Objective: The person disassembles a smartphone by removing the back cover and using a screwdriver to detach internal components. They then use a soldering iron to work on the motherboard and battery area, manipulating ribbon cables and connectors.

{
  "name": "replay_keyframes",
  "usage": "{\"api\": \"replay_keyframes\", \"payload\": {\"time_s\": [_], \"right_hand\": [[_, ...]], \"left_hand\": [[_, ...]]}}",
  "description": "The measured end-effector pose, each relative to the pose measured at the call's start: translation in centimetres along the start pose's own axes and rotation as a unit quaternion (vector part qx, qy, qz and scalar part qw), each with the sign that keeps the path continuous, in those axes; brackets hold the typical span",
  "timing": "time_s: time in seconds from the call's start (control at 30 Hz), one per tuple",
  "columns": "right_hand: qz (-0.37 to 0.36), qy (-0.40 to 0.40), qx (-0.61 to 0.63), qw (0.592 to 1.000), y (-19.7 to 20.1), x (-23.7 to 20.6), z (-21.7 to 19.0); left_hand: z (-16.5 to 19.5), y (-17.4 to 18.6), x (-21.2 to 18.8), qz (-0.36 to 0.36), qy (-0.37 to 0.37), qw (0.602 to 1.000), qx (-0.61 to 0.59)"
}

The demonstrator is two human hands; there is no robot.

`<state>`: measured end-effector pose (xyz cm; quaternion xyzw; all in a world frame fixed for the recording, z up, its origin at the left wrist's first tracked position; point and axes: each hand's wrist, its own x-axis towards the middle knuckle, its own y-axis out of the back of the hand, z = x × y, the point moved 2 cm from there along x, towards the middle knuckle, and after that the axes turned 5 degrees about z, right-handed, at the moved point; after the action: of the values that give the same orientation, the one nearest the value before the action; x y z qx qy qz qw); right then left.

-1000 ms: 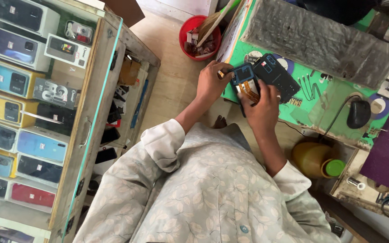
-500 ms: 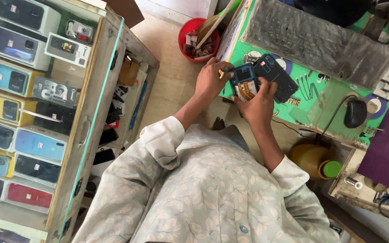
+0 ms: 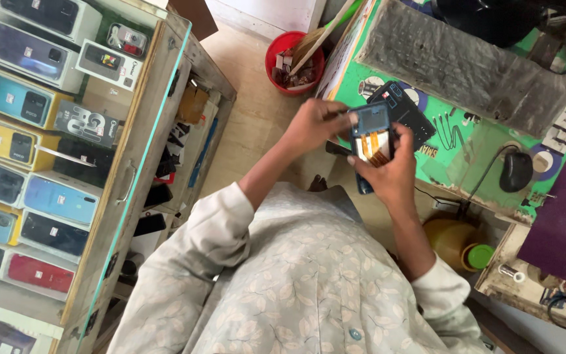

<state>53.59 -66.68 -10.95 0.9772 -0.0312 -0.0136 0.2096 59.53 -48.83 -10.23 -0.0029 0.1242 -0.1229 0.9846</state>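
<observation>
My right hand [image 3: 393,176] grips an opened smartphone [image 3: 369,134] with its back off, showing a blue frame and orange-yellow inner parts. My left hand [image 3: 314,124] is at the phone's left edge, fingers pinched against it. Whether they hold a small tool I cannot tell. Both hands hover over the near edge of a green work mat [image 3: 479,154]. A dark phone back cover [image 3: 409,113] lies on the mat just behind the phone.
A plastic-covered keyboard [image 3: 466,62] and a black mouse [image 3: 515,172] sit on the mat. A red bucket [image 3: 294,62] of scraps stands on the floor. At left is a glass display case [image 3: 54,131] with boxed phones. A yellow jar [image 3: 456,244] stands by my right elbow.
Both hands and the phone have shifted slightly down, closer to my body. The left hand stays at the phone's edge.
</observation>
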Motion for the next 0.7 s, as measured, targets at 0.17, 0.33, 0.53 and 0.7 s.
{"api": "replay_keyframes", "payload": {"time_s": [0.17,0.33,0.53,0.7], "right_hand": [[-0.05,0.026,0.141,0.988,2.1,-2.8,-0.3],[-0.126,-0.1,0.184,0.97,3.8,-3.3,-0.4],[-0.161,-0.139,0.278,0.937,4.9,-3.2,0.1],[-0.187,-0.138,0.276,0.933,5.3,-4.6,0.5]], "left_hand": [[0.7,-1.2,-3.7,-0.017,-0.027,0.999,-0.036],[0.9,-1.6,-6.7,0.017,-0.02,0.999,-0.033],[0.8,-3.0,-10.9,0.05,-0.019,0.997,-0.047],[1.0,-4.0,-14.0,0.076,0.014,0.993,-0.091]]}}
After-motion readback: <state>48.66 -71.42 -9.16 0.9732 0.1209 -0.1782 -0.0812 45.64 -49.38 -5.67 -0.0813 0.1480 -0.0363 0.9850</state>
